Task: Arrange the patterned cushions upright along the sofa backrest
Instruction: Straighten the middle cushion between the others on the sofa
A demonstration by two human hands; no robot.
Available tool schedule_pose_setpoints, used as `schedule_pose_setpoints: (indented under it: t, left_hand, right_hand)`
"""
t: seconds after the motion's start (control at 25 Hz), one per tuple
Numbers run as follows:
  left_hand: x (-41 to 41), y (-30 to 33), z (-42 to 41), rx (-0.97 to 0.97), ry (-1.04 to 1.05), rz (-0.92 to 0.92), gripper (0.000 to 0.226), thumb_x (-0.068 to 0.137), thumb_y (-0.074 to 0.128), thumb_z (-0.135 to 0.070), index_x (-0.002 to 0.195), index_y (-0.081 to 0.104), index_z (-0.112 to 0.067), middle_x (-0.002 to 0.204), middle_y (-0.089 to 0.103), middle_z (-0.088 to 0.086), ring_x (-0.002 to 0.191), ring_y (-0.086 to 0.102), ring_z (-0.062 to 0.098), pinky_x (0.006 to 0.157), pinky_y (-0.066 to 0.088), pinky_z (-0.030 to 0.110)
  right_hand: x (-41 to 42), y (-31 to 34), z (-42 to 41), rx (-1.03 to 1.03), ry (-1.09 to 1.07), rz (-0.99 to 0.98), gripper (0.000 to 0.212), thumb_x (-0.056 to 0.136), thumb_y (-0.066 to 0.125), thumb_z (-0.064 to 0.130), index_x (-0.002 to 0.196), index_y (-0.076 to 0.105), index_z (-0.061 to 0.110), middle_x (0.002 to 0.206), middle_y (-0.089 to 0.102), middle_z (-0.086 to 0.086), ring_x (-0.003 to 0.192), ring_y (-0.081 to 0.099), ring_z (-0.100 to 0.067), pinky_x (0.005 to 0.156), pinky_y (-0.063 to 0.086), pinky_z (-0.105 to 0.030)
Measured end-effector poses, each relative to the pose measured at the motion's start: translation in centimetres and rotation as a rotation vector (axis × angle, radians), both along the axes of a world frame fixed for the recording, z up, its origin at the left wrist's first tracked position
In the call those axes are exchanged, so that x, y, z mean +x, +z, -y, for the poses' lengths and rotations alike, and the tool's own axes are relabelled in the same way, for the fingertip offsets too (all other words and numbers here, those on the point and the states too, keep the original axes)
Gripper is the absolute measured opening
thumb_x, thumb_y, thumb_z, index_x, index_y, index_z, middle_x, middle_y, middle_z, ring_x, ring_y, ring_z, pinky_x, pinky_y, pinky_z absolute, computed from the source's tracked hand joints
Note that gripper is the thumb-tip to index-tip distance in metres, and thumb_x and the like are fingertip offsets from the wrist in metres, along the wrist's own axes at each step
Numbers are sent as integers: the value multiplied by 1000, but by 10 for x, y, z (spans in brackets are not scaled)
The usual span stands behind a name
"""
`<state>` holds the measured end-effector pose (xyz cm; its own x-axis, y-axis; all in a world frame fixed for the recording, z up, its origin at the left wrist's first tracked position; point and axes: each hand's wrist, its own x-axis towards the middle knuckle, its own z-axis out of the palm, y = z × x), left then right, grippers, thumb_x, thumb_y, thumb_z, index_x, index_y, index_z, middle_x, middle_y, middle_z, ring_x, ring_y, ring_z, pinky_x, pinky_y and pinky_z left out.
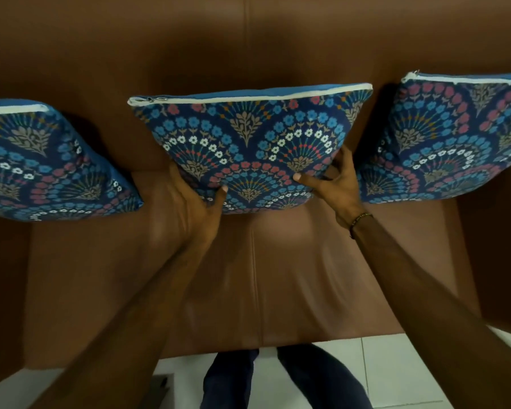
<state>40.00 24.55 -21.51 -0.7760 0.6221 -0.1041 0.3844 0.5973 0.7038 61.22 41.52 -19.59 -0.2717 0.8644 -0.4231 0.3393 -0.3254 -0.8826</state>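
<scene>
Three blue floral-patterned cushions stand upright against the brown sofa backrest (248,45). The middle cushion (248,143) has its white zip edge on top. My left hand (198,202) grips its lower left corner, thumb on the front. Its lower right corner is held by my right hand (334,181), thumb pressed on the fabric. The left cushion (42,160) leans at the left, partly cut off by the frame. To the right stands the right cushion (455,143), also cut off at the edge.
The brown leather seat (248,276) spreads below the cushions, with a centre seam. Armrests (499,246) rise at both sides. White floor tiles (396,370) and my legs in dark trousers (278,379) show at the bottom.
</scene>
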Motion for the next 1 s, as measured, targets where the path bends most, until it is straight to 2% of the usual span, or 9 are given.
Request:
schedule_pose_setpoints:
  t: [0.08, 0.16, 0.36, 0.48, 0.56, 0.68, 0.76, 0.88, 1.0]
  left_hand:
    - [24, 6, 10, -138, 96, -245, 99, 83, 80, -52, 156, 37, -2, 151, 51, 24, 141, 52, 38, 125, 35, 45]
    - [50, 3, 15, -196, 4, -347, 80, 85, 76, -49, 147, 47, -6, 141, 56, 24, 132, 57, 41, 119, 41, 49]
    - [165, -12, -63, -43, -332, 30, 63, 96, 61, -44, 145, 50, -5, 144, 52, 29, 130, 56, 47, 107, 50, 60]
    - [229, 2, -146, 42, -435, 258, 79, 93, 70, -44, 157, 36, -13, 159, 41, 20, 141, 50, 40, 115, 46, 56]
    - [245, -2, -195, 77, -357, 312, 103, 81, 85, -46, 160, 27, -15, 162, 41, 15, 144, 49, 36, 117, 46, 54]
    - [243, -21, -243, 95, -150, 240, 131, 59, 93, -66, 160, 21, -24, 161, 45, 4, 148, 48, 25, 120, 44, 52]
    - [248, -24, -247, 56, -157, 265, 128, 63, 95, -60, 160, 19, -25, 158, 43, -3, 146, 46, 21, 121, 43, 52]
    - [263, -23, -241, 84, -173, 303, 121, 76, 94, -38, 162, 13, -12, 158, 42, 5, 144, 45, 22, 122, 42, 50]
    - [269, -11, -248, 43, -188, 307, 115, 81, 92, -21, 162, 13, -4, 159, 40, 8, 138, 39, 12, 119, 37, 27]
  right_hand:
    - [1, -5, 10, 12, 23, 55, 88, 77, 93, 13, 151, 48, 21, 134, 59, 10, 124, 61, -15, 101, 58, -31]
    - [8, -5, 8, 61, 3, 119, 64, 79, 92, 13, 137, 64, 15, 116, 64, 10, 105, 67, -16, 96, 60, -35]
    - [139, 14, -41, 269, -171, 277, 33, 81, 90, 24, 104, 67, 15, 98, 69, 4, 81, 66, -5, 80, 60, -22]
    - [225, 21, -106, 302, -277, 331, 52, 72, 95, 37, 103, 54, 29, 101, 64, 4, 87, 65, -8, 87, 60, -40]
    - [267, 17, -156, 272, -232, 222, 78, 68, 99, 36, 126, 47, 35, 126, 64, -4, 114, 68, -19, 97, 59, -47]
    - [297, 16, -219, 152, -28, 98, 122, 73, 94, 6, 164, 13, 15, 158, 38, 8, 139, 47, -5, 108, 53, -24]
    - [293, 10, -237, 118, 66, 62, 117, 72, 96, 9, 163, 22, 17, 161, 40, 7, 144, 46, -10, 115, 49, -35]
    - [292, -7, -236, 140, -18, 64, 116, 59, 102, 37, 153, 38, 21, 148, 60, 1, 135, 60, -16, 110, 54, -46]
    - [294, -13, -221, 144, -72, 60, 118, 59, 102, 41, 156, 35, 25, 150, 58, 3, 137, 58, -16, 111, 53, -47]
